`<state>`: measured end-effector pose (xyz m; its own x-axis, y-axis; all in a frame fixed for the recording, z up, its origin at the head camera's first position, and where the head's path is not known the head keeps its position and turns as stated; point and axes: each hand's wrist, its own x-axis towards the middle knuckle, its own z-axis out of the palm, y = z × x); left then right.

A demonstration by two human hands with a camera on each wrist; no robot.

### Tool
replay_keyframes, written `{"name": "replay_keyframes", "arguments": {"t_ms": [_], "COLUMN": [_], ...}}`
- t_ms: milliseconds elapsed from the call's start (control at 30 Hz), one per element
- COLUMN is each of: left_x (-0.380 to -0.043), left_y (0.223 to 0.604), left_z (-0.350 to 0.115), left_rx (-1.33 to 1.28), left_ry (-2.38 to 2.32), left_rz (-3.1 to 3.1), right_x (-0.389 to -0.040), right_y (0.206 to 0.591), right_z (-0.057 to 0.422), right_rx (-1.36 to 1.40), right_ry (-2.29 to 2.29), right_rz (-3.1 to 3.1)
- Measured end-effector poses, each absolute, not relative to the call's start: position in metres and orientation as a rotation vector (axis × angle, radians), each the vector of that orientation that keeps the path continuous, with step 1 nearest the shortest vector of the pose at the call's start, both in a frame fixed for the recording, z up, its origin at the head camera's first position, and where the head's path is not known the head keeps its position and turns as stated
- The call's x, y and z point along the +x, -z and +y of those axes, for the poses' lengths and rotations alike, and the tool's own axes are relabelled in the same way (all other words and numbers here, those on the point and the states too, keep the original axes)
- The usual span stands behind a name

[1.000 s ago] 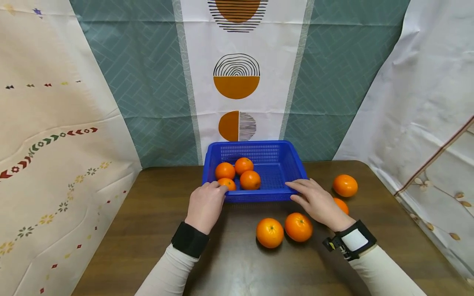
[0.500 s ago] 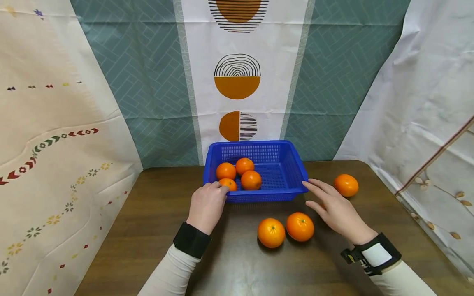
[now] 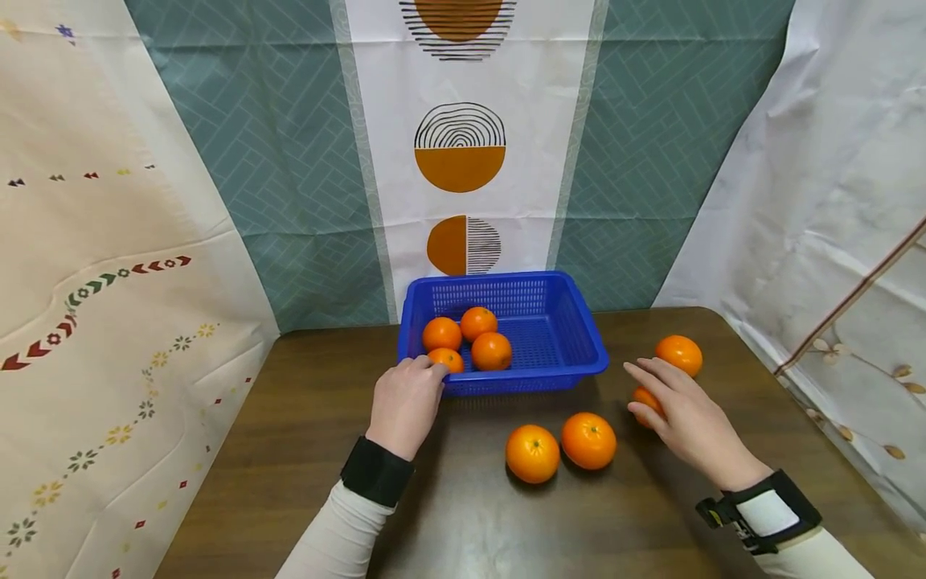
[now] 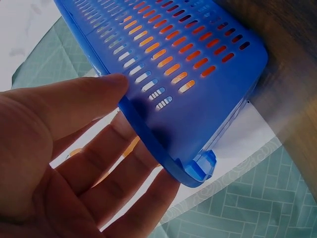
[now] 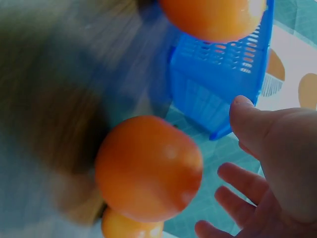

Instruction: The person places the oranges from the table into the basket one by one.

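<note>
A blue plastic basket (image 3: 535, 382) stands at the back of the table, with several oranges (image 3: 491, 351) inside toward its left. At its front left corner my left hand (image 3: 407, 406) pinches the rim; in the left wrist view the thumb (image 4: 106, 87) presses the outer wall and the other fingers are on the inner side. My right hand (image 3: 690, 422) is right of the basket, fingers spread, reaching over an orange (image 3: 645, 399) that it partly covers. In the right wrist view a gap shows between that orange (image 5: 148, 168) and the thumb and fingertips.
Two more oranges, one (image 3: 532, 454) beside the other (image 3: 589, 441), sit on the brown wooden table (image 3: 289, 450) in front of the basket. Another orange (image 3: 679, 355) lies beyond my right hand. Patterned cloths (image 3: 304, 161) hang behind and on both sides.
My right hand has left the basket's front right rim and moved right, over to the orange there. The left hand keeps its place at the rim.
</note>
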<state>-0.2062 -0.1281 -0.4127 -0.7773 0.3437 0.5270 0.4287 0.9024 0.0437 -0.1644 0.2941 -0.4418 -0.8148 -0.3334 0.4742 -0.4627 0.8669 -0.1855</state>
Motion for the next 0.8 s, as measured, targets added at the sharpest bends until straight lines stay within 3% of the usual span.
{"name": "replay_keyframes", "arguments": {"t_ms": [800], "left_x": [-0.204], "left_y": [0.415], "left_z": [-0.13], "left_rx": [-0.564], "left_ry": [0.212], "left_rz": [-2.514], "right_x": [-0.162], "right_y": [0.462], "right_z": [0.309], "right_rx": [0.608], "right_ry": [-0.331], "right_rz": [-2.575]}}
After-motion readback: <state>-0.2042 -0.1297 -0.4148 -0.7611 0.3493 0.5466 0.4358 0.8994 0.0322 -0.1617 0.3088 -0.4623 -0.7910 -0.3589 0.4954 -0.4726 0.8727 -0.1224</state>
